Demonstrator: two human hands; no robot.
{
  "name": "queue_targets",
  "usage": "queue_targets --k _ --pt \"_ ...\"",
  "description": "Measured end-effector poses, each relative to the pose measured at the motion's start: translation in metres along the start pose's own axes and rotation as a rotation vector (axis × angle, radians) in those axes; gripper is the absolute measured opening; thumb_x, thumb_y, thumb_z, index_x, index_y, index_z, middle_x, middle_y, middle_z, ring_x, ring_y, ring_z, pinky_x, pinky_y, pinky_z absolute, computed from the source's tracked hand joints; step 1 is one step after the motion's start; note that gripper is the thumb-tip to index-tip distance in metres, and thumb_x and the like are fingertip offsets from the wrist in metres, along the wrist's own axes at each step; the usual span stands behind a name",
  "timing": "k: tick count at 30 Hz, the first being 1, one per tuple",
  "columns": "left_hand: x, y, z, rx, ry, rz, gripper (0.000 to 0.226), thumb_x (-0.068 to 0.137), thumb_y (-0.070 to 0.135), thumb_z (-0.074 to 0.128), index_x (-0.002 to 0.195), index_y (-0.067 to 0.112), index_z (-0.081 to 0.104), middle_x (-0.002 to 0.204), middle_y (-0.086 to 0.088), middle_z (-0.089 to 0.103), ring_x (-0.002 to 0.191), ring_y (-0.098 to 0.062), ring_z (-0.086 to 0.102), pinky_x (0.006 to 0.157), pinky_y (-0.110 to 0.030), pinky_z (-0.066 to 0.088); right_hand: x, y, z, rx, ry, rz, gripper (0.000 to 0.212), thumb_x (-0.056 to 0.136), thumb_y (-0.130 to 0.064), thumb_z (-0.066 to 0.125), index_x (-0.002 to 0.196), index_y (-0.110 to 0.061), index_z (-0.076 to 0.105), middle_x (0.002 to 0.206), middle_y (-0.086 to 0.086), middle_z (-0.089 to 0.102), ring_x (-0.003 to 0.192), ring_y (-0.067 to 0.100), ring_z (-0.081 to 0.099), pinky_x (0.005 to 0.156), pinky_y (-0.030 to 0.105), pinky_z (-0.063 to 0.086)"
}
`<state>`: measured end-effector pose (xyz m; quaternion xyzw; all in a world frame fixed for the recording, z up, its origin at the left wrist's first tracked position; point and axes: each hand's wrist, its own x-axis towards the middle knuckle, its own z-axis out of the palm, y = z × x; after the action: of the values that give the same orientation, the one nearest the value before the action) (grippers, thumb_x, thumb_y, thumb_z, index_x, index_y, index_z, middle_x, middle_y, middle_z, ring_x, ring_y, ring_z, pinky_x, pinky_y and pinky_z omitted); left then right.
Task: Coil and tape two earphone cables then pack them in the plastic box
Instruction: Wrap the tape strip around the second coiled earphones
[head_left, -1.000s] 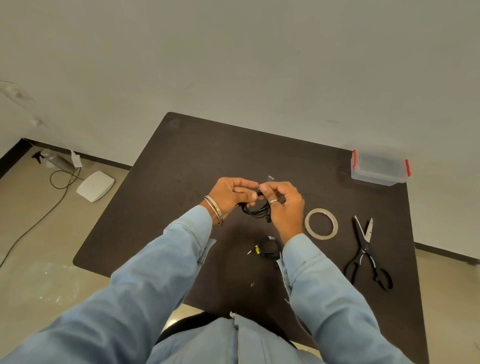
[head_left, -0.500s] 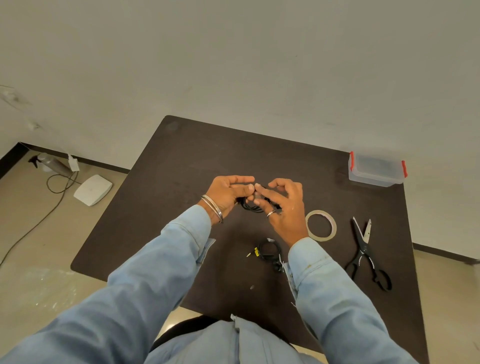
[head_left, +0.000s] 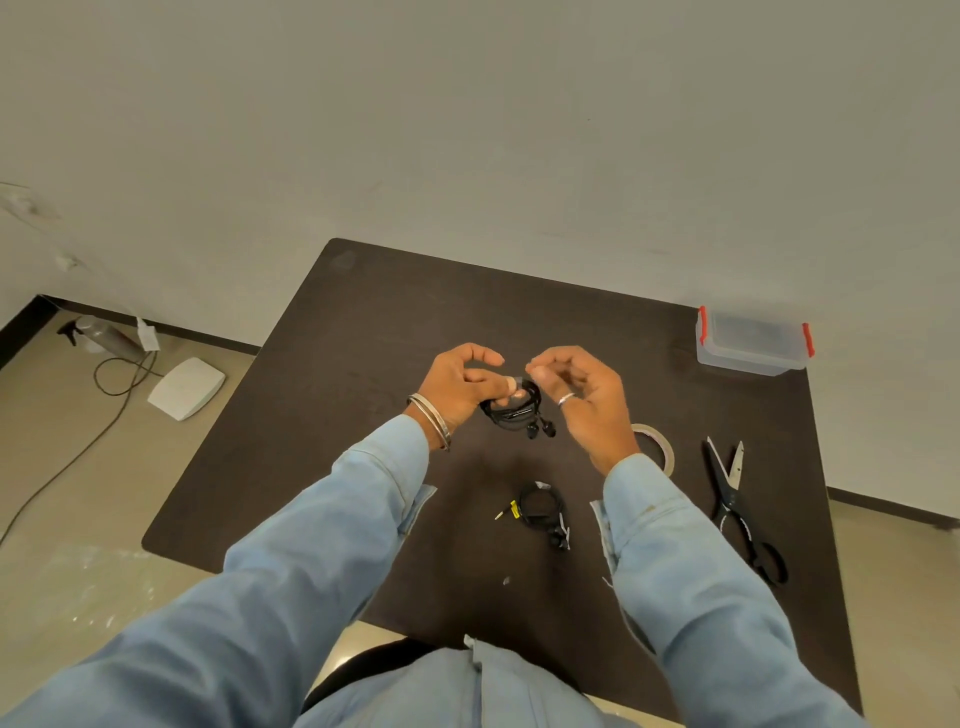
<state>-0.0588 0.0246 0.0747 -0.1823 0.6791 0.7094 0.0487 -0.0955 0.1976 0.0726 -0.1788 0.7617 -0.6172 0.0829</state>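
Pale wall (head_left: 467, 130) fills everything beyond the far edge of the dark bench (head_left: 363, 364), which runs close along it, so nothing can go further back on that side. My left hand (head_left: 457, 382) pinches a coiled black earphone cable (head_left: 514, 410) above the middle of the bench, thumb pressed onto a bit of clear tape on the bundle, the earbuds hanging from its lower right. My right hand (head_left: 582, 395) is just beside it, apart from the coil, with its fingers curled in and thumb and forefinger nearly meeting; I cannot tell whether they hold a scrap of tape.

A second coiled earphone cable (head_left: 543, 512) lies flat on the bench nearer to me, between my two sleeves, its yellow-marked plug pointing toward the left edge. To its right the tape roll (head_left: 660, 447) lies flat, partly hidden behind my right wrist, and the scissors (head_left: 732, 499) lie beside that with blades apart, near the right edge. Closed, the plastic box (head_left: 750, 345) with red clips sits at the far right corner, almost at the edge.

Bare bench stretches from my left hand to the left edge and far left corner. Off that edge, on the floor (head_left: 78, 493), sit a white device (head_left: 187, 387) and a trailing cord (head_left: 62, 467).
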Motion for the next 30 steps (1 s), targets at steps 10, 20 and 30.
queue_targets --k 10,20,30 --pt "0.003 -0.003 -0.004 0.351 0.040 0.168 0.027 0.080 0.004 0.070 0.082 0.024 0.052 0.075 -0.007 0.073 0.072 -0.019 0.071 0.079 -0.033 0.055 0.004 0.012 0.006 -0.258 -0.132 -0.082 0.020 0.084 -0.009 0.069 0.104 -0.012 0.073 0.092 0.006 0.072 0.087 0.018 0.067 0.081 0.028 0.053" --pt "-0.002 -0.004 0.008 0.821 0.032 0.408 0.021 0.088 0.014 0.062 0.107 0.010 0.071 0.100 -0.010 0.072 0.094 -0.021 0.065 0.090 -0.026 0.047 0.004 0.017 0.013 -0.702 -0.132 -0.249 0.018 0.087 -0.009 0.061 0.103 -0.001 0.065 0.096 0.016 0.064 0.089 0.028 0.057 0.077 0.034 0.046" --pt "0.001 -0.014 0.015 1.060 0.105 0.397 0.025 0.100 0.021 0.038 0.111 0.007 0.056 0.110 -0.011 0.055 0.088 -0.025 0.054 0.070 -0.024 0.034 -0.005 0.003 0.018 -0.108 0.028 0.271 0.053 0.083 -0.009 0.069 0.128 -0.022 0.045 0.083 0.000 0.067 0.080 0.011 0.062 0.074 0.020 0.048"
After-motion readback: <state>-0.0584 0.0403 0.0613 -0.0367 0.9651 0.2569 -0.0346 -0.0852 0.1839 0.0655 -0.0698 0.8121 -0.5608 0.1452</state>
